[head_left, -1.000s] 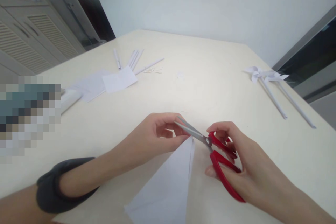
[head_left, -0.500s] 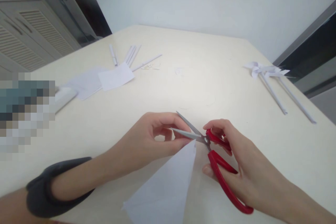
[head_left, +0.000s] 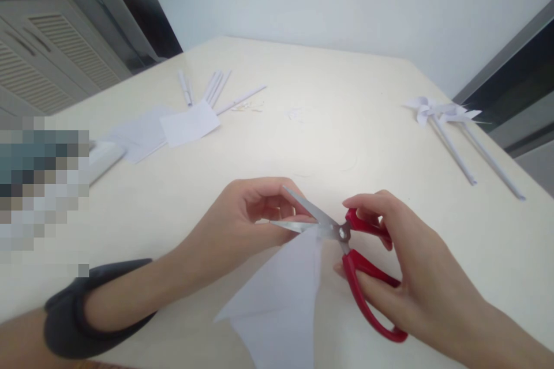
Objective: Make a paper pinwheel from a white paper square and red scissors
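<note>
In my right hand (head_left: pixel 415 265) is a pair of red-handled scissors (head_left: pixel 341 233), thumb and fingers through the loops. The blades stand apart and point left. My left hand (head_left: pixel 259 213) pinches the upper edge of a folded sheet of white paper (head_left: pixel 281 294), which hangs down toward the bottom of the view. The paper's top corner lies at the blades near the pivot, and the left fingertips are close behind the blades. Whether the blades have cut into the paper I cannot tell. A dark band (head_left: pixel 99 305) is round my left wrist.
On the pale table (head_left: pixel 329 109), white paper sheets (head_left: pixel 190 123) lie at the left with several rolled paper sticks (head_left: pixel 215 87) and small scraps (head_left: pixel 247 106). Two paper pinwheels (head_left: pixel 450 144) on sticks lie at the right. A blurred-out patch (head_left: pixel 38 184) covers the left edge.
The scissors have shifted so that the paper's corner now sits between the blades close to the pivot. The hanging paper has swung slightly right; the left hand has moved slightly left.
</note>
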Demonstrator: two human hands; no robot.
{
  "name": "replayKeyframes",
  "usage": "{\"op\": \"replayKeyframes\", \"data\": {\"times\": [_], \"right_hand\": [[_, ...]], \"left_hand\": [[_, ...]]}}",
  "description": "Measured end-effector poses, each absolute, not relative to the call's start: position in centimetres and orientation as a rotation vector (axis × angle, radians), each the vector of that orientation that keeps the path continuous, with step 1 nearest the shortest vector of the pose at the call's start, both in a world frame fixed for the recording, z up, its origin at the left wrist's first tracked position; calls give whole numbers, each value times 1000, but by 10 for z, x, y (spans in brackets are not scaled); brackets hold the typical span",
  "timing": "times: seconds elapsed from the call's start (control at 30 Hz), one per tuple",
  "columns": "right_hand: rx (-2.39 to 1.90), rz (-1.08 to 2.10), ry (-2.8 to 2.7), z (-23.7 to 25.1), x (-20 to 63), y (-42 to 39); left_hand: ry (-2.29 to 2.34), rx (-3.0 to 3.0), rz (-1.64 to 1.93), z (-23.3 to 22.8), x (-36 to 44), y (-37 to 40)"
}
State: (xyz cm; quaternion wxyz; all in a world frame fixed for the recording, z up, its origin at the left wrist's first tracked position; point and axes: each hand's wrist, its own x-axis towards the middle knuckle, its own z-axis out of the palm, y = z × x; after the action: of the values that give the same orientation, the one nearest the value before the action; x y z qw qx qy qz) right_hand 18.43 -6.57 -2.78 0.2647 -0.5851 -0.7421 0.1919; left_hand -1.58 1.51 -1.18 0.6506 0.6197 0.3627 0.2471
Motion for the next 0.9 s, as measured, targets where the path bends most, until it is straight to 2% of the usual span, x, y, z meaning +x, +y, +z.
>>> {"op": "replayKeyframes", "data": {"times": [0.37,0.9], "right_hand": [[-1590,325,-2093,-26,187,-66],[-1600,136,-2120,-28,186,-66]], "left_hand": [[713,1320,674,-18,-15,13],[728,1330,639,-20,-16,11]]}}
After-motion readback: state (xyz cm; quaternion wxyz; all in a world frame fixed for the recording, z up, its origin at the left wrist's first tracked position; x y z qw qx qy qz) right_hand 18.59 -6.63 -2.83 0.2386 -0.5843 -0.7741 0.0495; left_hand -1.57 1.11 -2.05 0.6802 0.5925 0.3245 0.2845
